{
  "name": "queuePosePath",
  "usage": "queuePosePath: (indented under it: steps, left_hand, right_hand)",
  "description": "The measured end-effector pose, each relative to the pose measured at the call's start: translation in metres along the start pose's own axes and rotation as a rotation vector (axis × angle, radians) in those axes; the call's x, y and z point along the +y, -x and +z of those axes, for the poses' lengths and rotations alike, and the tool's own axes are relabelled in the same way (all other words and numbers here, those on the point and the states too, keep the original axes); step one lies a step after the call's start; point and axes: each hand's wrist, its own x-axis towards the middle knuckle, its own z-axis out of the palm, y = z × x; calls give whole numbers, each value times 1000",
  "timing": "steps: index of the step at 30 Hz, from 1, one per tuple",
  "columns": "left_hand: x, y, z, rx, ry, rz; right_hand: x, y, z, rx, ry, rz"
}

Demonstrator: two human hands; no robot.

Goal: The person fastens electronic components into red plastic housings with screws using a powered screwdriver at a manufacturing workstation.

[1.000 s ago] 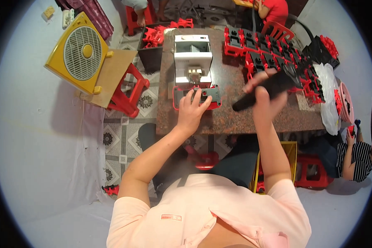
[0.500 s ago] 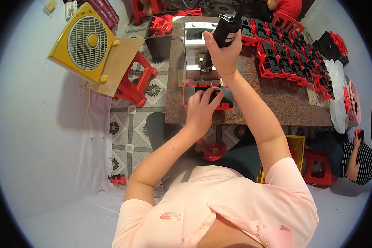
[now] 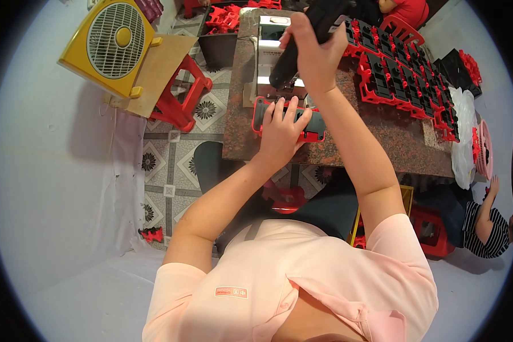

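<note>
My right hand (image 3: 320, 64) is wrapped round a thick black electric screwdriver (image 3: 286, 67), held tilted above the table near a white machine (image 3: 272, 45). The screwdriver's lower end is over the machine's near part; its tip is hard to make out. My left hand (image 3: 280, 132) grips a red and black plastic housing (image 3: 314, 121) at the near edge of the machine, fingers lying across its top and thumb toward its right side. Much of the housing is hidden beneath these fingers.
Rows of red and black housings (image 3: 382, 85) cover the table's (image 3: 393, 137) right side, with a white plastic bag (image 3: 463, 137) beyond. A dark bin (image 3: 218, 48) of red parts stands far left. A yellow fan (image 3: 111, 45) sits left. A person in stripes (image 3: 485, 228) is at the right.
My right hand has shifted slightly up and right, the screwdriver tilting more. My left hand has moved a little toward the machine, and the housing now sits tilted. The whole view has shifted slightly.
</note>
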Motion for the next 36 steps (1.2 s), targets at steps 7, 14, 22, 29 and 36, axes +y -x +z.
queuePosePath:
  steps: [7,14,22,29,36]
  left_hand:
    - [-2,-1,2,-45,44,1]
    - [-2,0,2,-27,55,-8]
    - [-1,-1,4,16,62,-11]
    - [-2,-1,5,8,77,-10]
    - [2,-7,-5,-18,-11,-21]
  right_hand:
    - [7,22,17,-44,18,-12]
    - [11,25,19,-47,54,37]
    - [13,29,25,-64,103,61]
    - [16,34,29,-110,116,51]
    - [2,8,-8,-88,89,63]
